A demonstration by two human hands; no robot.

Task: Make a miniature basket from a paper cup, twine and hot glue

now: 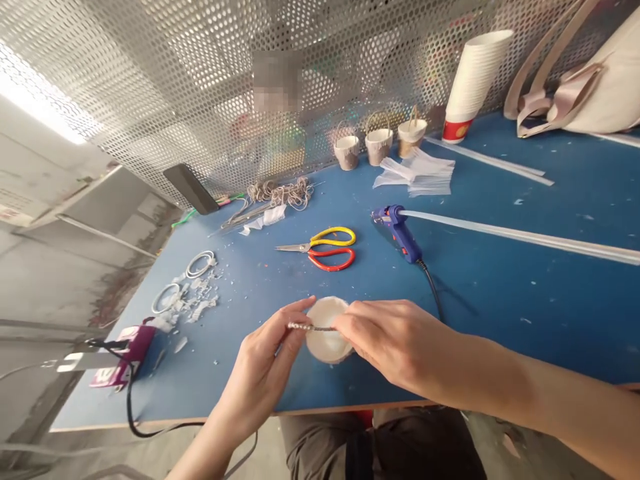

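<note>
A small cream cup basket [327,350] is held near the table's front edge, its round opening facing up toward me. Across the opening runs a thin twisted handle [320,327], wrapped in cord. My left hand [273,353] is closed on the cup's left side, with thumb and fingers by the handle's left end. At the right rim my right hand [387,340] pinches the handle's other end and the cup; its fingertips are partly hidden. Beyond the cup lie scissors [333,259] with one yellow and one red grip. A blue glue gun [400,233] rests to their right, a long glue stick in it.
Three finished-looking cup baskets [379,147] stand by the perforated screen [210,87], near stacked paper cups [475,80] and clear glue sticks or strips [420,173]. Twine [283,193] and a phone [191,189] are back left. White scraps [197,293] and a purple box [125,357] lie left.
</note>
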